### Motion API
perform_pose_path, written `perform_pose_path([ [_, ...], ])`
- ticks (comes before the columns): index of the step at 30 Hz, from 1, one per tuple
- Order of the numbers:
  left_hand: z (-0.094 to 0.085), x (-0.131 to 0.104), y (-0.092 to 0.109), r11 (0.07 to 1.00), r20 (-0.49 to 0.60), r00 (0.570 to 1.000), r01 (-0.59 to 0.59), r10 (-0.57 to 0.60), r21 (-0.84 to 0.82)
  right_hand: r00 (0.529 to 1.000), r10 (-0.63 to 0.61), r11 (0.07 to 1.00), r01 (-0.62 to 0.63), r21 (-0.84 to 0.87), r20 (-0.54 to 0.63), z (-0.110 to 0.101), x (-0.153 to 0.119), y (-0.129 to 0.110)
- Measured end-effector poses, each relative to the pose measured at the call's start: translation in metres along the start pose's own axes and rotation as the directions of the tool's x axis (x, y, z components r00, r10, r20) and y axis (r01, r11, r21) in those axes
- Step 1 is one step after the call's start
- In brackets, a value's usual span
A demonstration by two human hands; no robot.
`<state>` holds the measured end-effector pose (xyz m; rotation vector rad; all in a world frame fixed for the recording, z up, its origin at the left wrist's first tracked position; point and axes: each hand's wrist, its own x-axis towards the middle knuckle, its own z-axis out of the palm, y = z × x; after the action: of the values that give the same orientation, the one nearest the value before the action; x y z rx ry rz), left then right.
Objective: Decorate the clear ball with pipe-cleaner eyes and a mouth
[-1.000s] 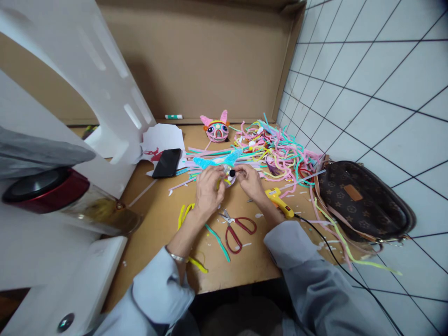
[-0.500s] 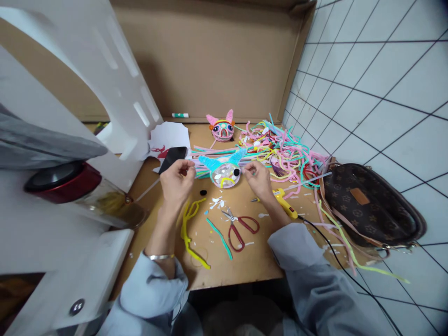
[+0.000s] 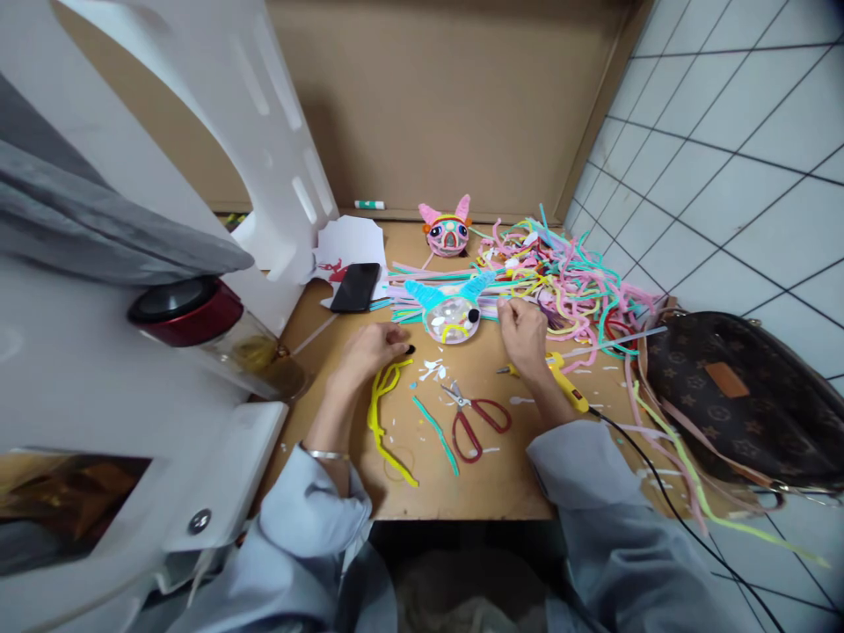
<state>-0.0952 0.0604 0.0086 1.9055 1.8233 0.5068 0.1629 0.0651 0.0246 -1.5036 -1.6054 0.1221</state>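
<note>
My left hand (image 3: 374, 350) is low over the table, its fingertips at a small black disc (image 3: 410, 350); its fingers are bent together. My right hand (image 3: 523, 332) is closed beside the round clear craft head (image 3: 451, 320), which has blue fuzzy ears, a black disc on its right side and a yellow curve. What my right fingers hold, if anything, is hidden. Near my right wrist lies a yellow glue gun (image 3: 568, 389). Red-handled scissors (image 3: 468, 426), a teal stem (image 3: 436, 432) and yellow stems (image 3: 377, 422) lie in front.
A finished pink-eared head (image 3: 448, 236) stands at the back. Tangled fuzzy stems (image 3: 573, 286) and a brown bag (image 3: 745, 396) are on the right. A phone (image 3: 356, 287) and glass bottle (image 3: 221, 334) are on the left; the glue gun's black cord runs front right.
My left hand has lowered from beside the craft head to the black disc on the table. My right hand has moved slightly away from the head. The view has shifted left.
</note>
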Motion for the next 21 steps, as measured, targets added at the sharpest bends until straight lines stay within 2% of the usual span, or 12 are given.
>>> perform_pose_path([
  [4, 0.006, 0.001, 0.001, 1.0, 0.035, 0.999, -0.009, 0.008, 0.025, 1.0, -0.025, 0.999, 0.024, -0.021, -0.015, 0.002, -0.002, 0.0],
  [10, 0.012, 0.003, 0.005, 0.998, -0.002, 0.999, -0.041, 0.041, 0.055, 0.997, -0.049, 0.999, 0.05, 0.016, -0.059, 0.001, -0.002, 0.001],
  [13, 0.014, 0.004, 0.004, 0.999, -0.028, 0.999, -0.04, 0.04, -0.024, 0.994, -0.075, 0.995, 0.08, 0.057, -0.083, 0.001, -0.002, 0.001],
  [15, 0.014, 0.003, 0.005, 0.986, -0.029, 0.999, -0.042, 0.037, -0.16, 0.989, -0.1, 0.99, 0.11, 0.083, -0.112, 0.001, -0.003, 0.0],
  [17, 0.011, 0.001, 0.009, 0.919, -0.017, 0.999, -0.052, 0.049, -0.392, 0.981, -0.117, 0.985, 0.134, 0.111, -0.154, 0.0, -0.003, -0.002],
  [19, 0.007, -0.003, 0.016, 0.769, -0.005, 0.997, -0.059, 0.072, -0.637, 0.973, -0.138, 0.972, 0.168, 0.162, -0.183, -0.002, -0.004, -0.006],
  [21, 0.002, -0.008, 0.024, 0.624, -0.017, 0.996, -0.071, 0.092, -0.778, 0.966, -0.183, 0.943, 0.224, 0.245, -0.181, -0.004, -0.007, -0.012],
])
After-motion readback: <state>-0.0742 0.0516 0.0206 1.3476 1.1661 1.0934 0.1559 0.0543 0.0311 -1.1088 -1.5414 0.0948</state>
